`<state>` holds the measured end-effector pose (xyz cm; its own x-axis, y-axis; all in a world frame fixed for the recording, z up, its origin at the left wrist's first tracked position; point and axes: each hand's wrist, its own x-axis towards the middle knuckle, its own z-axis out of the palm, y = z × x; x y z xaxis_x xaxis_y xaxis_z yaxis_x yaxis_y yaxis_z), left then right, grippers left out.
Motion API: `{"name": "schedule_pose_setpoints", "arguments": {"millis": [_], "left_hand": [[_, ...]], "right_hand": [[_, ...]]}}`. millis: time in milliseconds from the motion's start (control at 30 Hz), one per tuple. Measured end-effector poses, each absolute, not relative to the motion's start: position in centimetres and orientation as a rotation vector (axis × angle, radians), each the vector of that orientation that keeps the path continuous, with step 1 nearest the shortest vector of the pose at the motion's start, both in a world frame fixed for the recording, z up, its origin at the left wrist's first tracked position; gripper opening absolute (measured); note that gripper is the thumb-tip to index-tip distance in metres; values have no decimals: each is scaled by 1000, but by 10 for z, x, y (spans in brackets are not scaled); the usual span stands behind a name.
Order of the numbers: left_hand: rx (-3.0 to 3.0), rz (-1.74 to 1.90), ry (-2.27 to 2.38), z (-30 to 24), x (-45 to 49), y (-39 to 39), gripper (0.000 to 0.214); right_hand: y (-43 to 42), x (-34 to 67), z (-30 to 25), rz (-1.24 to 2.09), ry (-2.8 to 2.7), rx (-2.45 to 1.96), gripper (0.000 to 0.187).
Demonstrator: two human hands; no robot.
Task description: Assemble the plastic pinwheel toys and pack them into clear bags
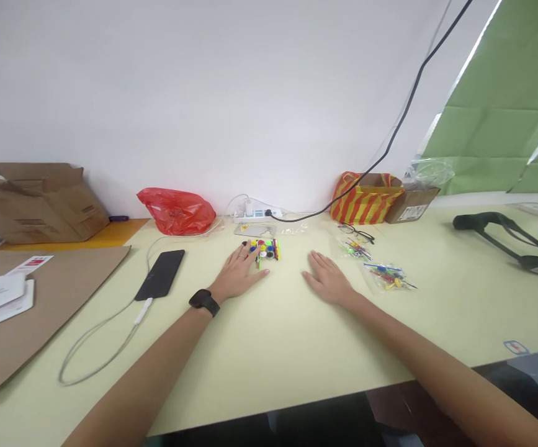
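My left hand (242, 271) lies flat on the pale yellow table (269, 360), thumb and fingers stretched out, a dark watch (205, 302) on its wrist. Its fingertips reach a cluster of small coloured round pieces (265, 250) and cover part of it. Thin coloured sticks (277, 249) lie at the cluster's right side. To the right, my right hand (328, 277) rests palm down on the bare tabletop, thumb apart and fingers extended, holding nothing. Beyond it are two clear bags of small coloured plastic parts, a nearer one (390, 277) and a farther one (356, 249).
A phone (161, 275) on a charging cable lies at left, beside a cardboard sheet (64, 292). Along the wall stand an open carton (40, 205), a red plastic bag (178, 212), a power strip (257, 214) and a striped bag (364, 198). Glasses (359, 233) and a black strap-like frame (511, 242) are at right.
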<state>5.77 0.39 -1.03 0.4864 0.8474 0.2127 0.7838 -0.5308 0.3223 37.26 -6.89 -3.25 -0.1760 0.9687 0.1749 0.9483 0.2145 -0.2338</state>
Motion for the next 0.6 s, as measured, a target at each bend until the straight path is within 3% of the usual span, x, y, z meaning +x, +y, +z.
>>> {"name": "schedule_pose_setpoints", "arguments": {"millis": [367,600], "left_hand": [[2494,596,1421,-14,56,2,93],[2229,908,1429,-16,40,18,66]], "right_hand": [[5,365,-42,-95,-1819,-1967,66],[27,368,-35,-189,-1784,-1901,52]]}}
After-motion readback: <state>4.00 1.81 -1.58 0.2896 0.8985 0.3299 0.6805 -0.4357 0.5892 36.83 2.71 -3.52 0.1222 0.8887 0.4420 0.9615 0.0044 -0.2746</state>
